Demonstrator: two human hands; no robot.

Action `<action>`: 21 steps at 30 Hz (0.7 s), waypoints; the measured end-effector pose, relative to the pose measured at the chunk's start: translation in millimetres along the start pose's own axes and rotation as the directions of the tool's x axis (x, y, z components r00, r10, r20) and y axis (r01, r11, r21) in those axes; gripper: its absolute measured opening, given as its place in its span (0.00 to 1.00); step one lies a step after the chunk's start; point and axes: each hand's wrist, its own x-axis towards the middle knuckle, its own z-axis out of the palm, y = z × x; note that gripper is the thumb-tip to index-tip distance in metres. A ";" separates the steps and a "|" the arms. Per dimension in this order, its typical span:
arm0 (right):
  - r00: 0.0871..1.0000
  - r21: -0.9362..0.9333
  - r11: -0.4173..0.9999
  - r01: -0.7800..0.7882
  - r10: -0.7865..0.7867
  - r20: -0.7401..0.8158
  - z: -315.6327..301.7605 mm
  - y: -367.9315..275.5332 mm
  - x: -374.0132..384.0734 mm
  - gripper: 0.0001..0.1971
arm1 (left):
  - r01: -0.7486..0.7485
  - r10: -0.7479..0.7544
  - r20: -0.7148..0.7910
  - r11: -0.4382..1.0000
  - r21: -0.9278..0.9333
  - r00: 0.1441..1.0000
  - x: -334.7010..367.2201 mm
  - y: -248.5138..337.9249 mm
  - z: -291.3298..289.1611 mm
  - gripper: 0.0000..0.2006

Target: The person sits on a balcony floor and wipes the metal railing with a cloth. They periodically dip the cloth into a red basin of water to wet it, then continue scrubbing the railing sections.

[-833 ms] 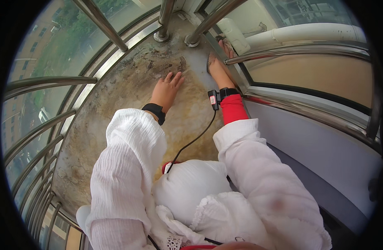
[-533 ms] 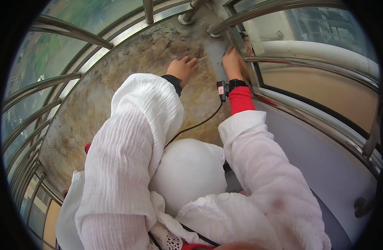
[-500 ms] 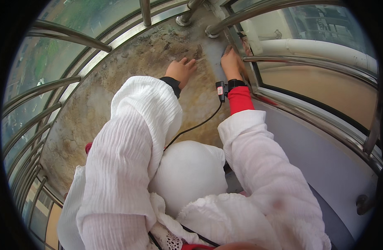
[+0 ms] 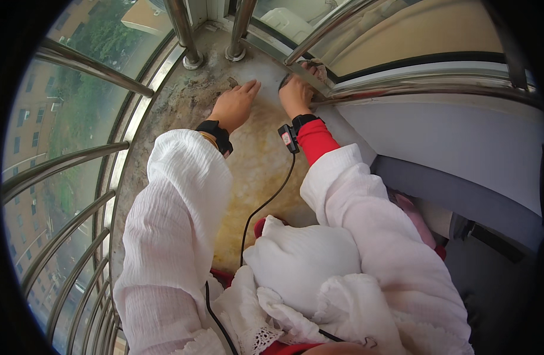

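My left hand (image 4: 233,107) lies on the stained stone ledge (image 4: 254,171), its fingers stretched toward the far corner and nothing seen in them. To its right, my right hand (image 4: 296,96) is down at the foot of the window frame, below a metal rail. Its fingers are curled round something small and dark that I cannot make out; a dark edge shows beside the thumb side. Brown and yellow stains cover the ledge, with a whitish wet-looking patch between the hands. Both wrists wear black bands, and a small black device (image 4: 288,138) with a cable hangs at the right one.
Curved metal railings (image 4: 70,157) line the left side, before glass with buildings and trees far below. Two metal posts (image 4: 239,32) stand at the far corner. A framed window (image 4: 402,35) and a pale wall (image 4: 437,130) are on the right. The black cable (image 4: 263,204) hangs between my arms.
The view has swung, so the corner sits further left. My left hand has moved forward, nearer the corner posts and the right hand. My right hand stays by the window frame.
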 end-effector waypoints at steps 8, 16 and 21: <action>0.981 0.289 0.945 0.155 -0.182 0.067 -23.9 13.3 -5.0 0.31 | -0.271 0.197 -0.194 0.805 -0.528 0.961 88.8 22.3 59.2 0.28; 0.953 0.723 0.684 -0.096 -0.146 0.264 -93.6 69.0 -97.4 0.28 | -0.194 0.189 -0.204 0.981 -0.007 0.961 113.0 47.9 67.1 0.17; 0.969 0.434 0.892 -0.131 0.023 0.247 -90.3 123.2 -119.7 0.24 | -0.320 0.299 -0.437 0.947 0.027 0.848 142.3 71.6 70.8 0.18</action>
